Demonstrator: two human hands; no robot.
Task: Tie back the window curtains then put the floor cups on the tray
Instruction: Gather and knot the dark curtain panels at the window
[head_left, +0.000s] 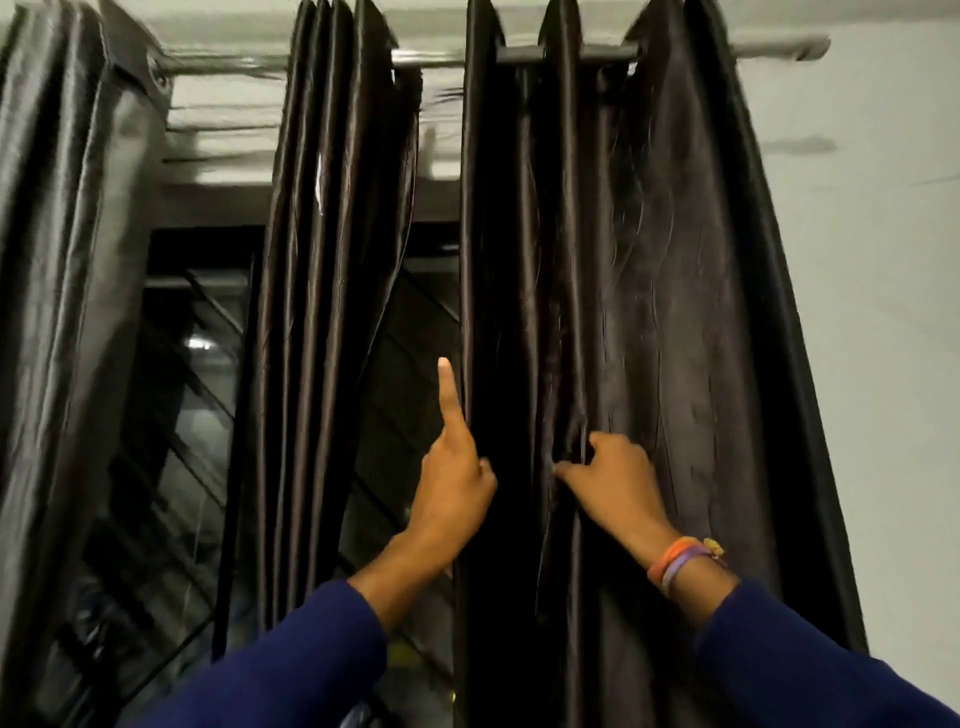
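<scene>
The right hand (610, 480) pinches a fold of the right curtain (649, 312), which hangs from the rod (519, 54). The left hand (454, 480) holds nothing, one finger pointing up. Best to gather all the folds together, then tie. No cups show.

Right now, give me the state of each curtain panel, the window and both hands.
Left curtain: hanging loose, not tied.
Middle curtain: bunched in folds, untied.
Right curtain: hanging from the rod, one fold pinched.
Window: partly uncovered between panels.
Left hand: index finger straight up, other fingers curled, beside the right curtain's edge.
Right hand: pinches a right-curtain fold.
</scene>
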